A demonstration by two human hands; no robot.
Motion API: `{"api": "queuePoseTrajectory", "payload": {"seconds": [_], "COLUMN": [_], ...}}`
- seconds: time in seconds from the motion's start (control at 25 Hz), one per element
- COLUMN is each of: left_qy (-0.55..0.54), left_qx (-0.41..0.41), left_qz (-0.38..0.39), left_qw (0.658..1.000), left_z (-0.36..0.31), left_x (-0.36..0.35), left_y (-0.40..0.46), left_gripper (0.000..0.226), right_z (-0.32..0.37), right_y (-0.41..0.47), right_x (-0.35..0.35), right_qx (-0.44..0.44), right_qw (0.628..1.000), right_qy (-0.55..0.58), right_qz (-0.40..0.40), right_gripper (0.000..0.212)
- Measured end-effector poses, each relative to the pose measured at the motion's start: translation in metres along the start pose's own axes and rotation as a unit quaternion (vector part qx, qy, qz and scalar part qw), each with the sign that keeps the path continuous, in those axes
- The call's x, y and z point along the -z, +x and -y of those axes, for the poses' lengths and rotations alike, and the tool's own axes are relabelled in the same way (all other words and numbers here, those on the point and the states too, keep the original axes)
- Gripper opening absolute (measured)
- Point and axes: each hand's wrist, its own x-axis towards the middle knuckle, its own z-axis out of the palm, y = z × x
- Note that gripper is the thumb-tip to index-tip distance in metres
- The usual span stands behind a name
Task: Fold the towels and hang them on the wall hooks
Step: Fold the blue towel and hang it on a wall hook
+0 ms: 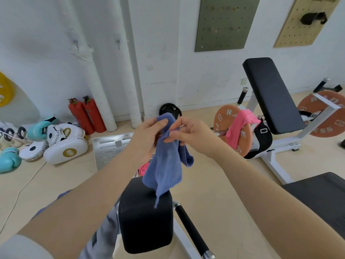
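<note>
1. Between my hands and the wall hooks (76, 44) (118, 43): open air, bare white wall around both hooks.
2. White wrapped pipes (97, 86) run down the wall; the left hook sits on one, the right hook just beside another.
3. Directly below my hands: black bench pad (145, 221), with the blue towel (166, 165) I hold hanging onto it.
4. Right: weight bench backrest (270, 96) and orange plate (233, 128) draped with a pink towel (240, 122), close beside my right hand (190, 131).
5. Left floor: fire extinguishers (85, 114), boxing pads (63, 143), gloves, well below reach path.
</note>
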Motion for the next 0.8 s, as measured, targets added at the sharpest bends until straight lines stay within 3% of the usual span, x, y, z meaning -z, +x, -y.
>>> {"api": "queuePoseTrajectory", "payload": {"seconds": [0.12,0.24,0.56,0.8], "left_qy": [0.042,0.060,0.158,0.304], "left_qx": [-0.028,-0.029,-0.017,-0.104], "left_qz": [0.026,0.012,0.027,-0.009], "left_qw": [0.998,0.998,0.987,0.947], "left_z": [0.000,-0.001,-0.005,-0.010], "left_x": [-0.008,-0.009,-0.007,-0.002], "left_y": [-0.005,-0.009,-0.017,-0.010], "left_gripper": [0.032,0.030,0.025,0.030], "right_z": [-0.004,-0.010,-0.010,-0.010], "right_y": [0.011,0.016,0.015,0.019], "right_x": [-0.002,-0.006,-0.013,-0.012], "right_qx": [0.025,0.056,0.063,0.042], "right_qw": [0.990,0.979,0.978,0.984], "right_qy": [-0.066,-0.093,-0.122,-0.073], "right_qz": [-0.119,-0.174,-0.155,-0.156], "right_gripper": [0.010,0.009,0.015,0.012]}}
